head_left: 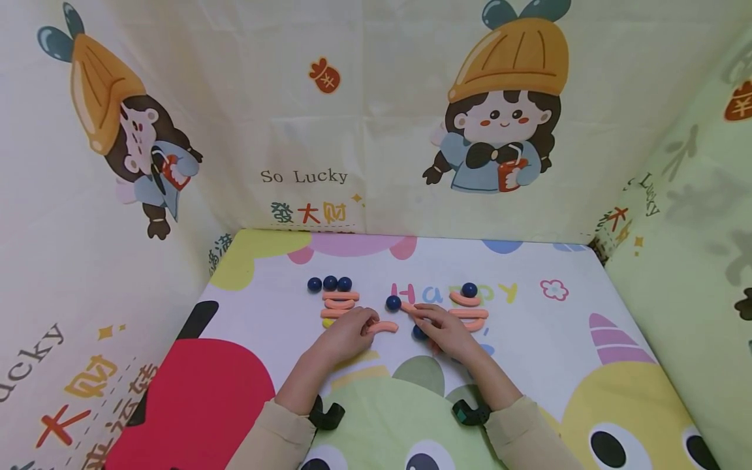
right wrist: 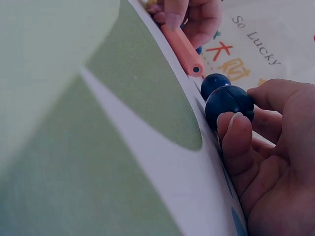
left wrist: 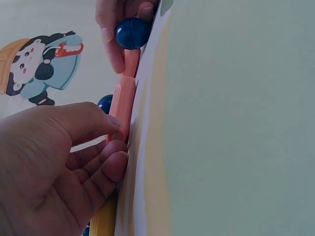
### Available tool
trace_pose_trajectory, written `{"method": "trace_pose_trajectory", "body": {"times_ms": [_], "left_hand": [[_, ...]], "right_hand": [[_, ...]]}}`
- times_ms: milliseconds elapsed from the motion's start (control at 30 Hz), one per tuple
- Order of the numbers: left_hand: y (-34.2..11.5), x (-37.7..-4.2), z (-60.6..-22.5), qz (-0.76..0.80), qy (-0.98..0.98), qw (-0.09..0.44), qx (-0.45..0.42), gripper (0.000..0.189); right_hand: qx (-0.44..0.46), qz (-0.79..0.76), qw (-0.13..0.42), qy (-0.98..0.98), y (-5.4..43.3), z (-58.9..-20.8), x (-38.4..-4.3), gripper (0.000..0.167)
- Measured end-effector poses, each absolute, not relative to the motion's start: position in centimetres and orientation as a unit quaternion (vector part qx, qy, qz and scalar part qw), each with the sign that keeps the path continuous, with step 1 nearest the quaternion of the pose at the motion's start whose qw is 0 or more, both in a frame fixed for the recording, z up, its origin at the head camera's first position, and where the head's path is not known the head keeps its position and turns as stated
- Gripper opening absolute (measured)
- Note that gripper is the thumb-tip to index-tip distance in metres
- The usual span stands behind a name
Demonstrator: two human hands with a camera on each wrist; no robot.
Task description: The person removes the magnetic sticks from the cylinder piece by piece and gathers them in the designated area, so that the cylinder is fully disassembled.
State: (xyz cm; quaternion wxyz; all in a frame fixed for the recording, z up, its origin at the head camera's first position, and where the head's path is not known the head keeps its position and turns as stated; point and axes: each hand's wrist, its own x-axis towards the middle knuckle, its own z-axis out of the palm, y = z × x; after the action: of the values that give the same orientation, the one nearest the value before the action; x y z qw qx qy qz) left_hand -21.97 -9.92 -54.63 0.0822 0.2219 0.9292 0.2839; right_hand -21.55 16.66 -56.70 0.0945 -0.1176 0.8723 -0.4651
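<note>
My left hand (head_left: 351,331) pinches a curved pink stick (head_left: 384,327) between thumb and fingers, low over the tabletop. In the right wrist view, that stick's facing end shows a small dark hole. My right hand (head_left: 449,331) holds a dark blue ball (right wrist: 229,106) between thumb and finger. Another pink stick (left wrist: 131,62) lies beside the right fingers, partly covered by them. At its far end a second dark blue ball (head_left: 393,303) sits on the table.
Left of the hands, a stack of pink sticks (head_left: 340,296) lies below several dark blue balls (head_left: 330,283); a yellow stick (left wrist: 104,216) is partly hidden there. To the right, more pink sticks (head_left: 468,313) lie below one ball (head_left: 469,290). A printed cloth wall (head_left: 388,209) stands behind.
</note>
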Motion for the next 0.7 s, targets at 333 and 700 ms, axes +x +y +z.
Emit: {"method": "trace_pose_trajectory", "body": {"times_ms": [333,700], "left_hand": [[-9.76,-21.88,-54.68,0.286,0.933,0.070,0.208,0.016],[-10.60,-21.58,-53.99,0.307,0.931,0.043,0.191,0.012]], "right_hand": [[-0.122,-0.473,0.100,0.867,16.71,-56.61,-21.46,0.038],[-0.108,-0.471,0.107,0.869,16.79,-56.69,-21.51,0.039]]}}
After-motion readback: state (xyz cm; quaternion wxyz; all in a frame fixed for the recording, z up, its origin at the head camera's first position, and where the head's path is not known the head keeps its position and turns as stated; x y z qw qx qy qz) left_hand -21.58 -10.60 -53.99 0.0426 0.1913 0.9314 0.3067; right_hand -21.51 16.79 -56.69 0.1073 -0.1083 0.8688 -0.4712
